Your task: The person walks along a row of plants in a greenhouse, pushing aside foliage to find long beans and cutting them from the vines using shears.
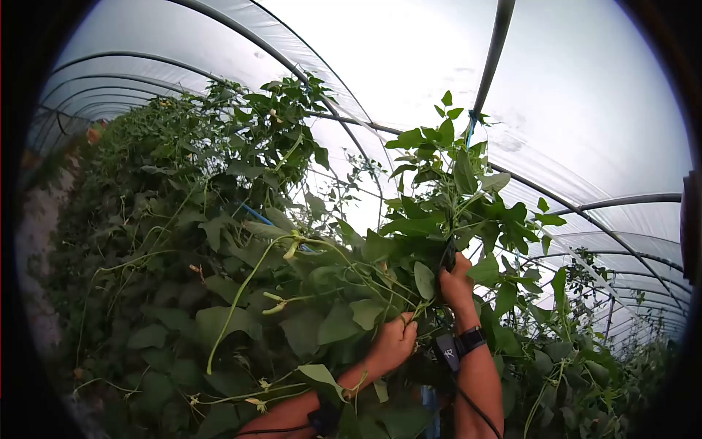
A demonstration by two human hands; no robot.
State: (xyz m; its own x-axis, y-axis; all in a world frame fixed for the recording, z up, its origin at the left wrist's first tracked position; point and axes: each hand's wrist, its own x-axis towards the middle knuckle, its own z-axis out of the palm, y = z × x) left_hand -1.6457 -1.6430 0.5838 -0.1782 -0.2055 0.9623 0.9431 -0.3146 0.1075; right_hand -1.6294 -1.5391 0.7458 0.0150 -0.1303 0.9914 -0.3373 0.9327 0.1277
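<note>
My left hand [395, 341] is closed at the lower middle, its fingertips pinched on thin green vine stems [412, 310]. Higher and to the right, my right hand [457, 282] is raised with its fingers curled around something dark among the leaves, too hidden to name. Leafy climbing stems [457, 208] rise above this hand toward a blue tie [472, 123]. A long, slender green pod [238, 304] hangs left of my hands, and short pale pods [275, 308] hang nearer. A black band with a small grey device [447, 351] is at my right wrist.
Dense foliage [146, 219] fills the left side and runs back along a row. Curved metal hoops [496, 55] hold up translucent sheeting [599, 95]. More plants [643, 373] stand at the right. A strip of ground [50, 234] shows at the far left.
</note>
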